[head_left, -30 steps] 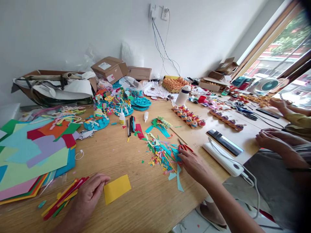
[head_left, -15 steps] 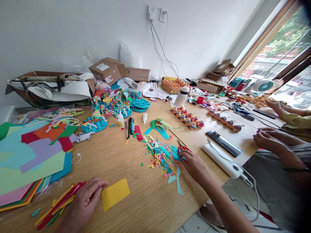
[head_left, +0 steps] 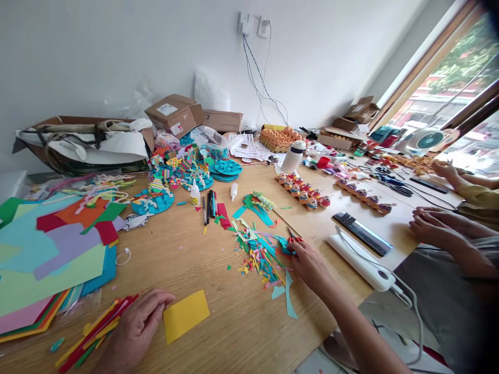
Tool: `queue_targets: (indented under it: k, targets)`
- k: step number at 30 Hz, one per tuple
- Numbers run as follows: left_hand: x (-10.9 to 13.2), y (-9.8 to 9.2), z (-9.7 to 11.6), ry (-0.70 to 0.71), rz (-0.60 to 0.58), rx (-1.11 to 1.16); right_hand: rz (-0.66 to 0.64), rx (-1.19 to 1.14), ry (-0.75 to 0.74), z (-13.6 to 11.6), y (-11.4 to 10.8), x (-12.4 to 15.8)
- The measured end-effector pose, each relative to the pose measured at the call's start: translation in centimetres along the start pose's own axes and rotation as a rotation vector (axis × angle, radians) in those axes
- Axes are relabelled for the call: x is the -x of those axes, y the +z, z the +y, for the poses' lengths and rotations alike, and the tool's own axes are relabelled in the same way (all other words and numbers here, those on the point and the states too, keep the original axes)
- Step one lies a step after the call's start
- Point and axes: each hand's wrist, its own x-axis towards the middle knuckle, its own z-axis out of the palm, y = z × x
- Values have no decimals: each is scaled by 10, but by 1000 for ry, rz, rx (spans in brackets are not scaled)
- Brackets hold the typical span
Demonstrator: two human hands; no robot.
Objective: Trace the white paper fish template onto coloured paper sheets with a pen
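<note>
From where I stand, sharing the head view, the left hand (head_left: 140, 322) has its thumb and forefinger nipped together on the near-left corner of a yellow paper (head_left: 187, 317), which lies on the bare wood of the table (head_left: 210, 259). Its wrist rests by a bundle of coloured strips (head_left: 91, 335); a careless backward sweep could scatter them.

Across the table, the right hand (head_left: 310, 262) is half curled, its fingertips at the red-handled scissors (head_left: 295, 239). The knuckles hide the contact, so I can't tell whether it grips them or merely touches. Teal scraps (head_left: 281, 244) crowd those fingers, beside the heap of clippings (head_left: 259, 254). Lifting hastily could drag scraps along, or knock the wooden stick (head_left: 288, 222) near the blades. The points face away from the wrist; a fumbled turn might nick a finger. Drawing back wide could snag the power strip (head_left: 360, 262).
</note>
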Motion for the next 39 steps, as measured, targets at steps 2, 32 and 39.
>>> queue_targets:
  k: [2,32,39]
  targets:
    - [2,0,-2,-17,-5,6,10,-29,23,2,-1,0]
    - [0,-7,38,-11,52,-32,41,70,285,62,-1,28]
    - [14,-28,70,9,15,-1,135,-135,143,31,-20,29]
